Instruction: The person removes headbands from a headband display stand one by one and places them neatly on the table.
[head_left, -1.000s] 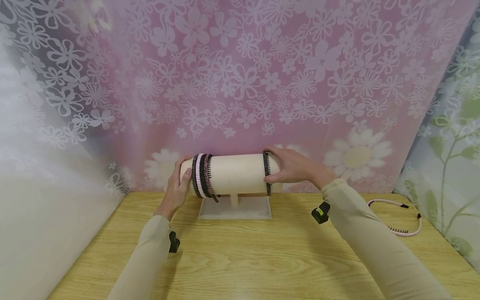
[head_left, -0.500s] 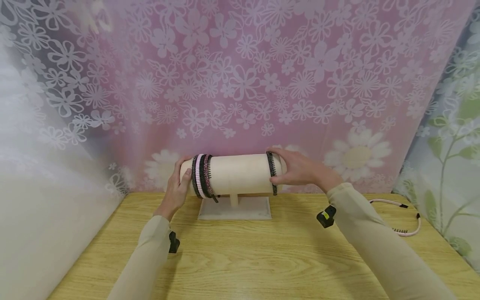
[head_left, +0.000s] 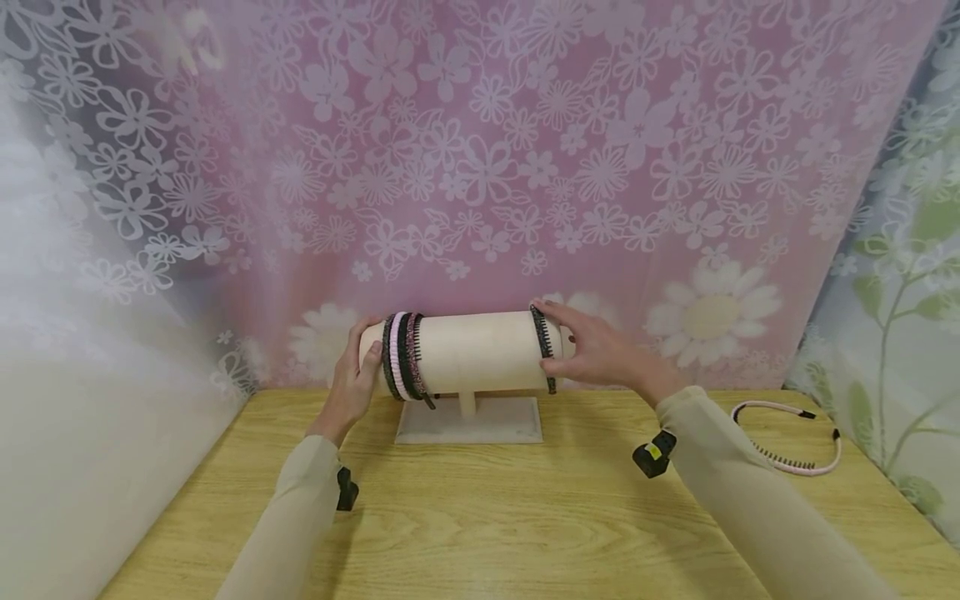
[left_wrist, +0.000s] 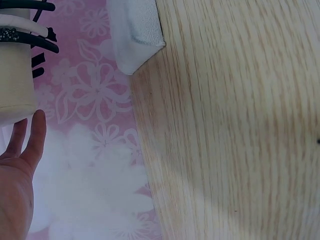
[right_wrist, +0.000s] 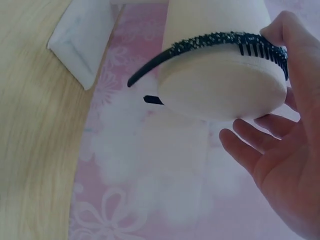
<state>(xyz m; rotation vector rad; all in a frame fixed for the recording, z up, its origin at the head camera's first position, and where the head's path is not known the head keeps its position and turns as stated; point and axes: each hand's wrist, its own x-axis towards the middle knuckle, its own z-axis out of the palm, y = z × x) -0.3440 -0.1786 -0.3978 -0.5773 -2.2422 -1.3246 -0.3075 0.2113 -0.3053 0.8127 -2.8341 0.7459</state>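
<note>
A cream cylindrical headband display stand [head_left: 480, 350] rests on the table, its roll lying sideways. My left hand [head_left: 347, 396] grips the roll's left end, thumb at the front. Beside that thumb sit several headbands, among them a pale pink one [head_left: 398, 354] and a speckled reddish one [head_left: 414, 354]. At the right end, my right hand [head_left: 600, 354] holds a black sparkly headband [right_wrist: 215, 39] with comb teeth. This band hangs over the roll, its tips pointing down past it. In the right wrist view the thumb presses the band's edge while the other fingers spread by the roll's end.
A pink headband [head_left: 821, 470] with teeth lies on the wooden table [head_left: 480, 525] at the right. The stand's pale flat base [head_left: 517, 425] sits near the back edge. Behind it hangs a pink floral curtain [head_left: 480, 233], with more sheeting on both sides.
My right hand has shifted slightly right with the black sparkly headband, towards the roll's end. My left hand stays on the left end.
</note>
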